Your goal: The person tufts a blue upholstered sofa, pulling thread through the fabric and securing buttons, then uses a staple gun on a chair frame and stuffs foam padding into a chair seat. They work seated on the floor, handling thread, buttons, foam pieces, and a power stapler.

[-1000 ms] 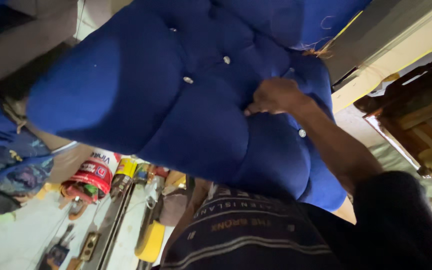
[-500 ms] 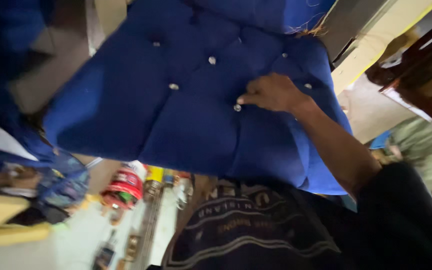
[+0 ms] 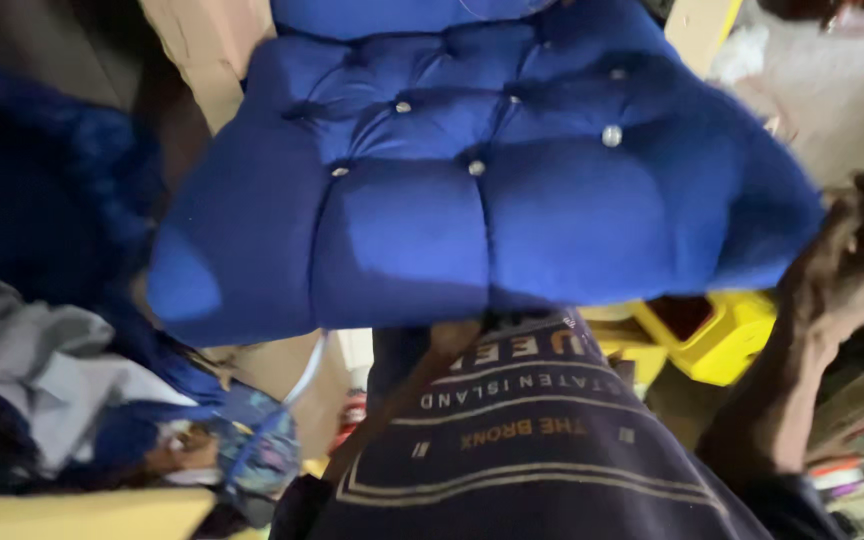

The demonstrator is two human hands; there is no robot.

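A large blue tufted cushion (image 3: 472, 200) with shiny buttons fills the upper middle of the head view, held up in front of my dark printed shirt (image 3: 532, 440). My right hand (image 3: 852, 255) is blurred at the cushion's right edge and appears to grip it. My left forearm (image 3: 407, 395) rises from below and passes under the cushion's lower edge. The left hand itself is hidden behind the cushion.
A yellow plastic bin (image 3: 727, 335) sits below the cushion on the right. A heap of blue and grey cloth (image 3: 52, 370) lies at the left. A tan board (image 3: 197, 45) stands at the upper left, and a red can (image 3: 352, 410) shows low in the middle.
The cushion has swung round and now lies broadside across the view. My right hand has shifted from the buttoned face out to the cushion's right edge.
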